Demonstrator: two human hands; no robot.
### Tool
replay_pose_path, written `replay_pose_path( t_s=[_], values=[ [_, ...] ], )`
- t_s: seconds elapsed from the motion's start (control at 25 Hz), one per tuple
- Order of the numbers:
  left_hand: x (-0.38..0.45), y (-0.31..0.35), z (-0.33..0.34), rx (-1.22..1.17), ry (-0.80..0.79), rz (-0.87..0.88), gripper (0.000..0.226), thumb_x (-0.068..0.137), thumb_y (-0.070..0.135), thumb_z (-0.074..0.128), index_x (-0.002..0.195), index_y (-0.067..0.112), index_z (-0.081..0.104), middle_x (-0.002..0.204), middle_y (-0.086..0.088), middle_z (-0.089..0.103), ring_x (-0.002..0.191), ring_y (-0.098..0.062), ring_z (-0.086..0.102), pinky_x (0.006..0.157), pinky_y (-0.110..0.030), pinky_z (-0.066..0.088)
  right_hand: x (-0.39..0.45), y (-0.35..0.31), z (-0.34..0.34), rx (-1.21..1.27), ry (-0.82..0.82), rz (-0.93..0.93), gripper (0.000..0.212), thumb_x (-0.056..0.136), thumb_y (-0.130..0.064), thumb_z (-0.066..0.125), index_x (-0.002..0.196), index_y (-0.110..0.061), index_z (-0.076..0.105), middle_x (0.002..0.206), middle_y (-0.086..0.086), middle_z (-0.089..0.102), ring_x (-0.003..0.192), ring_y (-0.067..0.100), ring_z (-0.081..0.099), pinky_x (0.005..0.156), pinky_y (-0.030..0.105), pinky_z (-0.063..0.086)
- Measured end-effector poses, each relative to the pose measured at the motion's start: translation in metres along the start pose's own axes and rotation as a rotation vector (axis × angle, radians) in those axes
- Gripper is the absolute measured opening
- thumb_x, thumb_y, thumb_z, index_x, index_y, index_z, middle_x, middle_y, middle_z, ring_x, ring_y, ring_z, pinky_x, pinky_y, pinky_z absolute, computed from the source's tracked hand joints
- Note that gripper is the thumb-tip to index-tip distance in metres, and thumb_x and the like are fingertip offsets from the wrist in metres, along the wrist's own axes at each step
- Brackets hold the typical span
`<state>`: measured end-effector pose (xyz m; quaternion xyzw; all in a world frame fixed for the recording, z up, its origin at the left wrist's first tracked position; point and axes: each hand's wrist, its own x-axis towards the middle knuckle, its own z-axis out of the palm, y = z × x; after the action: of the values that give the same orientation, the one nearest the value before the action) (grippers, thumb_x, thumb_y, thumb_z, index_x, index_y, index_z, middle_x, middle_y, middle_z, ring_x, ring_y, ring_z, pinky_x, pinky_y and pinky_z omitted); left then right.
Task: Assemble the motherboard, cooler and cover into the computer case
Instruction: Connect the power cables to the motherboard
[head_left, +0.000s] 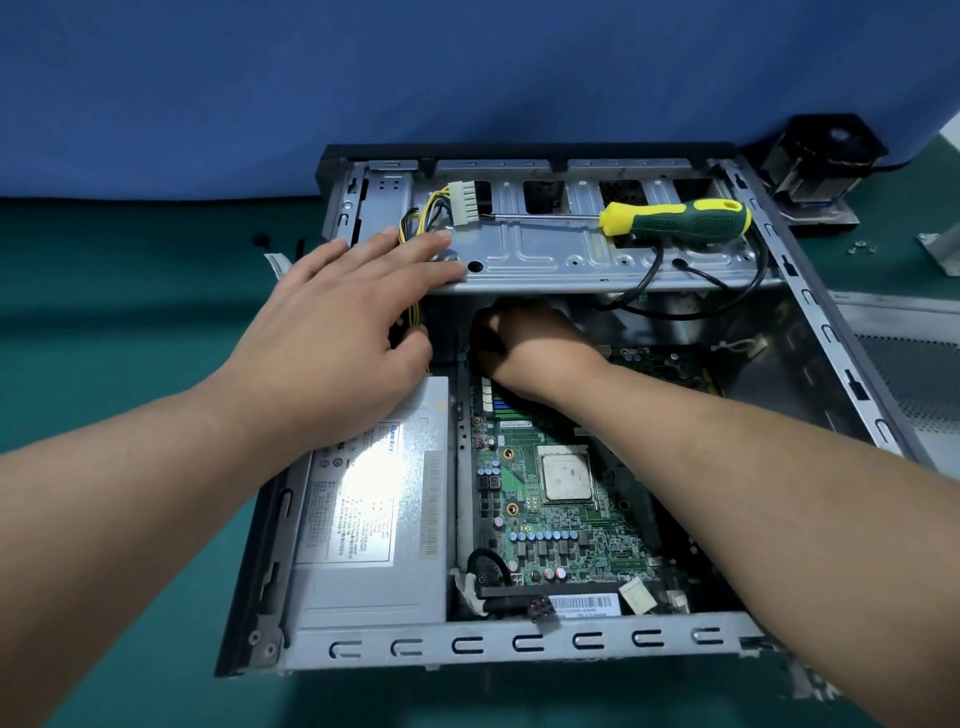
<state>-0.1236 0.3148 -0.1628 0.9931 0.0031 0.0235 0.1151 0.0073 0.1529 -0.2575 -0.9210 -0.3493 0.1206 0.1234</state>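
Observation:
The open metal computer case (524, 647) lies on a green mat. Inside it the green motherboard (571, 525) lies flat, its bare silver processor (565, 474) showing. My left hand (337, 332) rests with straight fingers on the left end of the drive bay bracket (561, 260), over the yellow and black power wires (415, 218). My right hand (524, 343) reaches under that bracket at the board's far edge; its fingers are hidden in shadow. The cooler (815, 171) stands outside the case at the back right. The perforated cover panel (914, 364) lies to the right.
A yellow and green screwdriver (680, 221) lies on the bracket. The silver power supply (374, 519) fills the case's left side. A white connector (465, 202) rests on the bracket. Small screws (862, 248) and a metal bracket piece (943, 254) lie at the far right. Blue cloth hangs behind.

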Motion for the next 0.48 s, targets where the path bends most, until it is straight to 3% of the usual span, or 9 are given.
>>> replay_pose_path(
  t_s=[0.2, 0.48],
  values=[
    [0.0002, -0.0011, 0.0001, -0.004, 0.001, 0.003, 0.067, 0.086, 0.042, 0.033, 0.153, 0.049, 0.035, 0.162, 0.035, 0.018, 0.153, 0.005, 0.007, 0.124, -0.024, -0.004, 0.0018, 0.0032, 0.001, 0.048, -0.006, 0.014, 0.025, 0.093, -0.035, 0.061, 0.112, -0.021, 0.07, 0.119, 0.011, 0.066, 0.11, 0.032, 0.062, 0.08, 0.028, 0.046],
    [-0.0001, -0.0005, -0.0006, -0.009, 0.001, 0.0, 0.068, 0.086, 0.04, 0.033, 0.153, 0.047, 0.037, 0.162, 0.034, 0.018, 0.154, 0.004, 0.007, 0.125, -0.025, -0.004, 0.0019, 0.0012, 0.0021, 0.065, -0.001, -0.004, 0.028, 0.091, -0.036, 0.064, 0.117, -0.026, 0.069, 0.124, 0.008, 0.065, 0.115, 0.03, 0.061, 0.091, 0.033, 0.053]
  ],
)
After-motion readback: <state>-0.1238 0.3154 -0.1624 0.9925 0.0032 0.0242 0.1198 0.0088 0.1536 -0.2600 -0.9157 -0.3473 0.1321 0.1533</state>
